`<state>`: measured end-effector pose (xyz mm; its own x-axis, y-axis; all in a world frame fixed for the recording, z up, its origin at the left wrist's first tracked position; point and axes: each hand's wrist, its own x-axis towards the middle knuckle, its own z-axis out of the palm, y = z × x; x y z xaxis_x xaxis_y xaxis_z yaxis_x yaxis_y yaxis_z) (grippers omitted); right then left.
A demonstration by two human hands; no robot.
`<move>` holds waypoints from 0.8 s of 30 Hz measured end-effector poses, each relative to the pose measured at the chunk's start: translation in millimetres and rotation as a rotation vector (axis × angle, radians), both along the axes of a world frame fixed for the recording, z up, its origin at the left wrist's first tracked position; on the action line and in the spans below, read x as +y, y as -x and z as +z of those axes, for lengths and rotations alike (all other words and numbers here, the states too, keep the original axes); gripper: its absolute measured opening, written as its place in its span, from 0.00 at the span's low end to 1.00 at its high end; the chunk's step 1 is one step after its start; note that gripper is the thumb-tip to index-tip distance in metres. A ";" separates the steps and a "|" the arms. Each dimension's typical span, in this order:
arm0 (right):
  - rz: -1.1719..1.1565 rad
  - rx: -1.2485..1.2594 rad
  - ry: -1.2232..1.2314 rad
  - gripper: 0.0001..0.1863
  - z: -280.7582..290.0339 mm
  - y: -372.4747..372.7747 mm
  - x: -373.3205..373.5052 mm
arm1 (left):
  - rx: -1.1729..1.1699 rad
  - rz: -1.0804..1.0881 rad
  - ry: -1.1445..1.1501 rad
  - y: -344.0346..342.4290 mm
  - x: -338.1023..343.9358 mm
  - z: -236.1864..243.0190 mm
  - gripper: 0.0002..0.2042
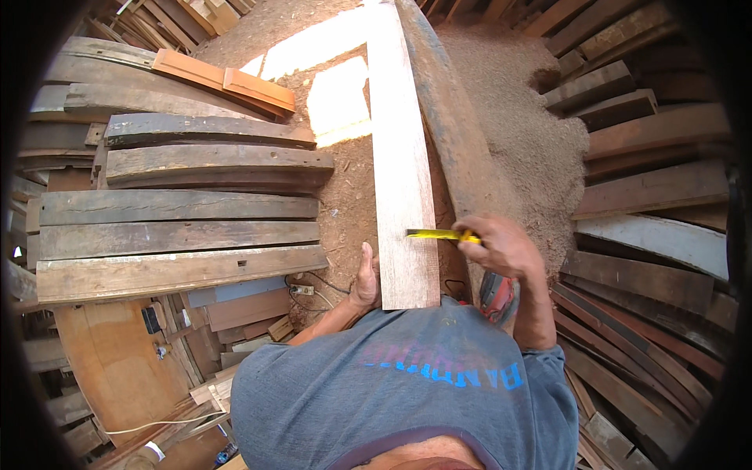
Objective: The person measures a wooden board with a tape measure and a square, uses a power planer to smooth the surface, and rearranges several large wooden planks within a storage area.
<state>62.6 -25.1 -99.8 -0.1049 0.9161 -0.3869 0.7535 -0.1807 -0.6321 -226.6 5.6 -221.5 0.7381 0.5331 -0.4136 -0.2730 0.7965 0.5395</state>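
A long, pale wooden plank (404, 180) runs away from my body, its near end by my shirt. My right hand (501, 247) is closed around a tape measure (468, 235) at the plank's right side. Its yellow blade (431, 233) reaches leftward across the plank's face. My left hand (366, 280) is against the plank's left edge close to the near end, thumb pointing up and apart from the wood. The plank hides its other fingers, so their grip does not show.
Beside the plank stretches a broad, weathered timber (462, 133). A red and grey power tool (497, 298) sits near my right forearm. Dark beams (180, 205) are stacked at left, more boards (658, 196) at right. Sawdust (521, 102) heaps beyond the timber; a socket with cables (301, 290) lies at left.
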 end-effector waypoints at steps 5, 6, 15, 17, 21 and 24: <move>0.140 -0.031 0.013 0.23 -6.6 35.6 24.5 | -0.125 0.000 0.064 -9.9 -0.6 8.3 0.51; 0.141 -0.022 0.013 0.23 -9.0 33.6 23.4 | -0.139 0.003 0.076 -10.0 -1.3 6.1 0.51; 0.059 0.022 0.043 0.24 -16.8 -2.6 3.1 | -0.003 -0.003 0.034 -7.1 -1.0 -10.7 0.44; 0.042 0.033 0.033 0.24 -21.4 -7.4 -2.4 | -0.004 0.002 0.058 -7.8 -1.0 -9.7 0.43; 0.030 0.033 0.021 0.24 -22.5 -6.9 -5.3 | 0.002 0.016 0.087 -7.4 -1.8 -12.0 0.43; 0.026 0.037 0.023 0.24 -23.2 -6.4 -5.9 | 0.001 0.023 0.082 -8.6 -2.4 -9.5 0.44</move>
<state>69.0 -31.0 -123.0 -0.1429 0.9039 -0.4031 0.7345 -0.1761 -0.6554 -218.0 3.2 -231.0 0.7257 0.5136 -0.4578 -0.2906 0.8319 0.4727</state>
